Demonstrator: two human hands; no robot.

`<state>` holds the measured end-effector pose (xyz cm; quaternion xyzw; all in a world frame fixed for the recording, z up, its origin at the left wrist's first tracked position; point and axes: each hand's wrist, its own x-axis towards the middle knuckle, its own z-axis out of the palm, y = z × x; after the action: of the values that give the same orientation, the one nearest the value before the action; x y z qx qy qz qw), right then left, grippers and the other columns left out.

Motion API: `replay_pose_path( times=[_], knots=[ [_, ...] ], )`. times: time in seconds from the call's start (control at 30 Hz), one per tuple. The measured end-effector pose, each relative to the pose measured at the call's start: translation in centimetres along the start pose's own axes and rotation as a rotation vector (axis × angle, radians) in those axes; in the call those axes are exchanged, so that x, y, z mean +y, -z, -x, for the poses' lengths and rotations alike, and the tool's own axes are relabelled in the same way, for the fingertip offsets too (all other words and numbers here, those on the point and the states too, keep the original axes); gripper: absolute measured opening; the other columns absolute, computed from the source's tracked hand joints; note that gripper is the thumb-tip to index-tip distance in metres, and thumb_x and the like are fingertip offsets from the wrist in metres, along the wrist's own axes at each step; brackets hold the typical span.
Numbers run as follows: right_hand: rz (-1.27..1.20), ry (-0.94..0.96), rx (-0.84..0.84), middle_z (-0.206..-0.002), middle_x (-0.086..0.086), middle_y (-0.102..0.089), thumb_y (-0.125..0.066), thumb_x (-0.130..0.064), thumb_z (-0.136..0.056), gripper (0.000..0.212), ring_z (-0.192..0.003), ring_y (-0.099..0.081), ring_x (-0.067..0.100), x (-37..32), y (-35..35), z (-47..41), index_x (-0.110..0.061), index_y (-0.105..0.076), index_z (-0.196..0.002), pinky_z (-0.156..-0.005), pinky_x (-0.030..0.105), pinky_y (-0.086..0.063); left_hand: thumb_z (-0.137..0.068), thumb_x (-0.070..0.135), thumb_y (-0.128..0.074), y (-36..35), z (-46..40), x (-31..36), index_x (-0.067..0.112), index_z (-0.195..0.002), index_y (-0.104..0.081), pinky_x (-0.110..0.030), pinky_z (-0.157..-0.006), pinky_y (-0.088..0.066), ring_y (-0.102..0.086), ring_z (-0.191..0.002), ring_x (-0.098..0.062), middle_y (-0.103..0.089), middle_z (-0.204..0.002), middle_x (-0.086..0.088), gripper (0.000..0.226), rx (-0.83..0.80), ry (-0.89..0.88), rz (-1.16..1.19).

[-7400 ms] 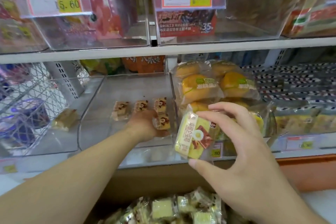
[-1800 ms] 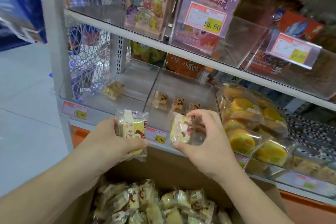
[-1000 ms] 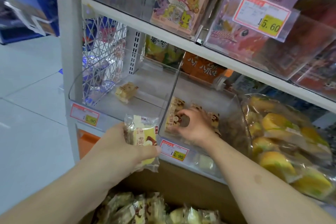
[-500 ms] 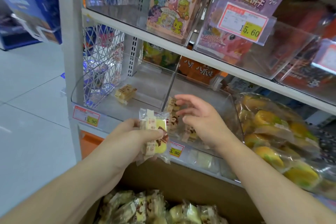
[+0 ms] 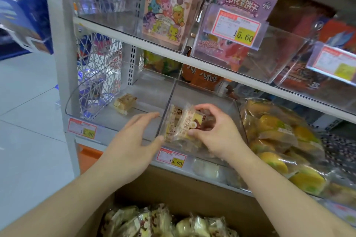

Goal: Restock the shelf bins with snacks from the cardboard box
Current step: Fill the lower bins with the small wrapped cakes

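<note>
My right hand pinches a wrapped snack cake over the middle clear bin, long axis tilted toward the bin's back. My left hand, released and empty, hovers just left of the bin, nearer the cardboard box below.

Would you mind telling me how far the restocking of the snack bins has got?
Early days. Done: a few wrapped cakes stand in the clear middle bin. In hand: the right hand holds a yellow wrapped cake there; the left hand is open and holds nothing. Left: the cardboard box holds many packs, and the clear left bin has one cake.
</note>
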<state>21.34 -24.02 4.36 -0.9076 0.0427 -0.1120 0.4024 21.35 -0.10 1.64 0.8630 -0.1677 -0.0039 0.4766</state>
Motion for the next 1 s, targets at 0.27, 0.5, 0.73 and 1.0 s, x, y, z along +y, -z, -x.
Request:
replay_pose_path(
  times=[0.27,0.5,0.73,1.0],
  knots=[
    [0.191,-0.085,-0.326,-0.120,-0.023,-0.065,-0.095,-0.027,-0.075,0.056,-0.108,-0.063,0.001,2.4,-4.5,-2.3,-0.042,-0.065,-0.119,-0.096,0.029,-0.055,-0.103,0.043,-0.060,-1.2,-1.3,-1.2,0.049,-0.164,-0.016,-0.036,-0.128,-0.026,-0.031,-0.155,-0.010,-0.030,-0.167,0.024,0.076,-0.121,0.028,-0.152],
    [0.249,-0.081,-0.383,-0.121,-0.023,-0.066,-0.092,-0.038,-0.079,0.034,-0.117,-0.060,0.003,4.1,-4.1,-4.0,-0.048,-0.070,-0.103,-0.107,0.044,-0.050,-0.104,0.043,-0.059,-1.3,-1.1,-1.4,0.056,-0.162,-0.011,-0.038,-0.124,-0.030,-0.036,-0.152,-0.013,-0.038,-0.162,0.023,0.077,-0.102,0.018,-0.165],
    [0.269,-0.085,-0.419,-0.134,-0.022,-0.062,-0.083,-0.040,-0.089,0.033,-0.121,-0.059,0.005,3.9,-4.5,-4.0,-0.051,-0.065,-0.114,-0.105,0.039,-0.050,-0.104,0.042,-0.059,-1.3,-1.1,-1.2,0.057,-0.161,-0.009,-0.036,-0.120,-0.032,-0.043,-0.146,-0.014,-0.043,-0.159,0.018,0.077,-0.113,0.007,-0.182],
    [0.182,-0.072,-0.393,-0.107,-0.022,-0.071,-0.095,-0.027,-0.075,0.031,-0.105,-0.064,-0.002,4.2,-3.5,-3.3,-0.041,-0.078,-0.097,-0.104,0.038,-0.054,-0.104,0.043,-0.059,-1.4,-1.0,-1.3,0.058,-0.161,-0.008,-0.037,-0.119,-0.037,-0.050,-0.140,-0.018,-0.043,-0.159,0.020,0.078,-0.113,0.008,-0.182]
  ],
)
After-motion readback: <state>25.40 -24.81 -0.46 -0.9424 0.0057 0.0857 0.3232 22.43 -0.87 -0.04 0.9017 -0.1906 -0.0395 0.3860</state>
